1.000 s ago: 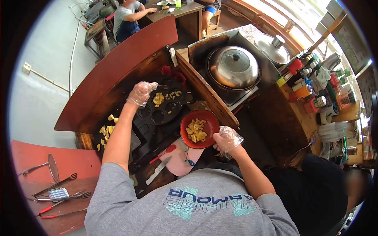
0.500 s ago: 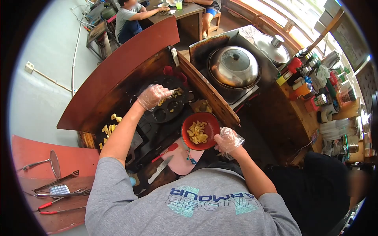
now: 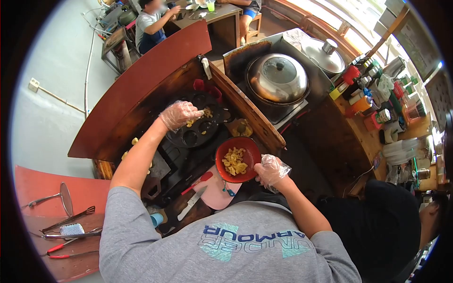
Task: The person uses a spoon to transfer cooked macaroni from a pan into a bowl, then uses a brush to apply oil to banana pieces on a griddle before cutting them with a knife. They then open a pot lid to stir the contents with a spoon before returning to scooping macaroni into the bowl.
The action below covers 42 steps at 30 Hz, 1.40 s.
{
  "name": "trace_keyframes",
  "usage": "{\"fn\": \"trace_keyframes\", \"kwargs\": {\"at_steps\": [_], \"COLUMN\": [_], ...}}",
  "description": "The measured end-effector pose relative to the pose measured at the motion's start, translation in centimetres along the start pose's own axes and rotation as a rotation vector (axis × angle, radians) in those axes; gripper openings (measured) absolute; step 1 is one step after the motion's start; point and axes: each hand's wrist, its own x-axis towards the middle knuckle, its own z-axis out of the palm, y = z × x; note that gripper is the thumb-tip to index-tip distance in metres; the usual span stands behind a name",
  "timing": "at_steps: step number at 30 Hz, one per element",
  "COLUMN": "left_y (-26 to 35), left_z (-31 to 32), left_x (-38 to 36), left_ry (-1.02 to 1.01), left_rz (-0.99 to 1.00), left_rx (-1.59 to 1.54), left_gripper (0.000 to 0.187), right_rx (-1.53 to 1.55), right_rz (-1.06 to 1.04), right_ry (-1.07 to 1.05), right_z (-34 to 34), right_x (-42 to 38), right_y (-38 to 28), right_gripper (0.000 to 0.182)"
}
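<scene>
My right hand point(image 3: 272, 170), in a clear plastic glove, grips the rim of a red bowl point(image 3: 255, 150). Yellow chopped food pieces point(image 3: 234, 161) lie inside that bowl. My left hand point(image 3: 180, 115), gloved the same way, is over a dark pan with round wells point(image 3: 203, 141). Its fingers are pinched together at the pan's far wells; whatever they hold is too small to make out. Yellow pieces point(image 3: 207, 112) sit in a well by the fingertips, and a few more lie nearby on the pan.
A pink cutting board point(image 3: 218, 194) and a knife point(image 3: 192, 203) are near my body. Beyond a wooden partition point(image 3: 247, 101) stands a lidded wok point(image 3: 277, 78). Bottles line the right-hand shelf. A person in black point(image 3: 373, 231) is close on my right; others sit at a far table point(image 3: 213, 16).
My left hand has shifted slightly left above the pan. The bowl in my right hand has barely moved. At the far table, a seated person's hand has risen.
</scene>
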Motion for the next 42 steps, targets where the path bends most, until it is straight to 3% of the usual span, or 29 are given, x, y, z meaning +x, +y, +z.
{"fn": "trace_keyframes", "kwargs": {"at_steps": [10,17,23,26,29,33,39,41,42], "left_y": [-0.3,0.7,0.1,0.5,0.1,-0.1,1.4,2.3,3.1], "left_z": [-5.2,-1.6,-3.2,-5.5,-3.2,-0.6,-3.6,-3.8,-2.9], "left_x": [0.4,1.6,-0.4,0.0,0.9,0.8,-2.9,-4.3,-4.7], "left_ry": [-0.157,0.015,-0.047,-0.08,0.024,0.003,-0.015,0.096,0.269], "left_rz": [0.091,0.088,0.089,0.069,0.078,0.113,0.03,-0.128,-0.241], "left_rx": [0.071,0.054,0.021,0.15,0.179,0.176,0.143,0.078,0.068], "left_gripper": [0.029,0.026,0.023,0.027,0.027,0.025,0.027,0.027,0.024], "right_rx": [-0.003,-0.069,-0.086,-0.119,-0.088,-0.098,-0.17,-0.183,-0.184], "right_rz": [-0.028,-0.029,-0.08,-0.081,-0.041,-0.031,-0.054,-0.048,-0.065], "right_ry": [-0.011,-0.027,-0.029,-0.032,-0.056,-0.071,-0.078,-0.084,-0.091], "right_z": [0.0,0.6,0.7,0.9,1.1,1.1,0.9,0.8,0.7], "right_x": [-0.1,0.4,1.2,1.1,0.9,0.7,1.0,1.1,1.3], "right_y": [-0.1,-0.2,0.3,0.3,-0.1,-0.1,-0.6,-0.5,-0.3], "right_gripper": [0.02,0.022,0.025,0.025,0.025,0.017,0.025,0.026,0.026]}}
